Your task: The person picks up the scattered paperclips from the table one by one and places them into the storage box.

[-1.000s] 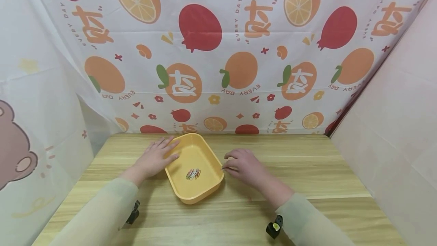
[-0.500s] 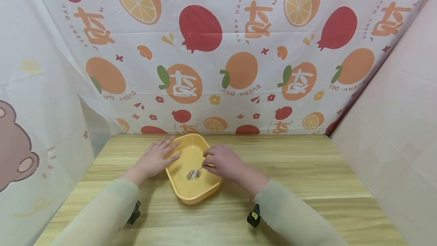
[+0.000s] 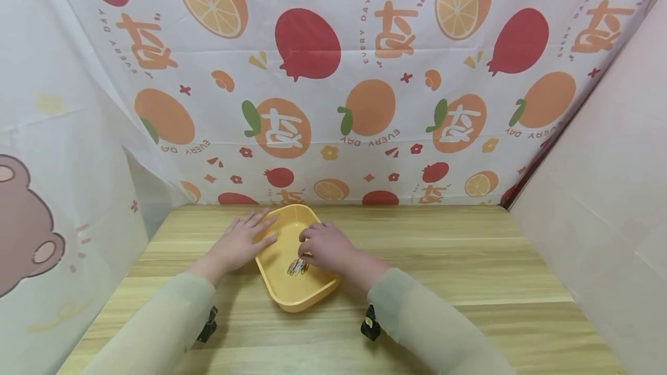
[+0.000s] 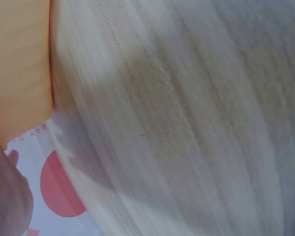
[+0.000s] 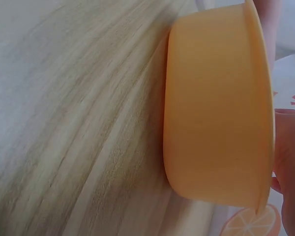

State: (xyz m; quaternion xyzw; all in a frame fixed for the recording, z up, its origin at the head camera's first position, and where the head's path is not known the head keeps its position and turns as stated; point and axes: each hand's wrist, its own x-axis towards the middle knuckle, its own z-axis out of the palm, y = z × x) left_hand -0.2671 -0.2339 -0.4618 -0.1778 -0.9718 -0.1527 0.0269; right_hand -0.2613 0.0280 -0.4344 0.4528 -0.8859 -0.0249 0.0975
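A yellow plastic tray stands on the table, with several small coloured paper clips heaped on its floor. My left hand lies over the tray's left rim, its fingers spread and mostly straight. Over the right rim reaches my right hand, fingers bent and fingertips down at the heap. It seems to pinch a paper clip, mostly hidden by the fingers. Both wrist views show mainly the outer wall of the tray, with part of the right hand and of the left hand beyond it.
A wood-grain table surrounds the tray. Behind it hangs a fruit-print cloth, and pale cloth walls stand on the left and right. A black strap device hangs below the right sleeve.
My right hand has moved left from outside the tray's right rim to over the paper clips, with something thin at its fingertips in the earlier frames. My left hand has stayed on the rim.
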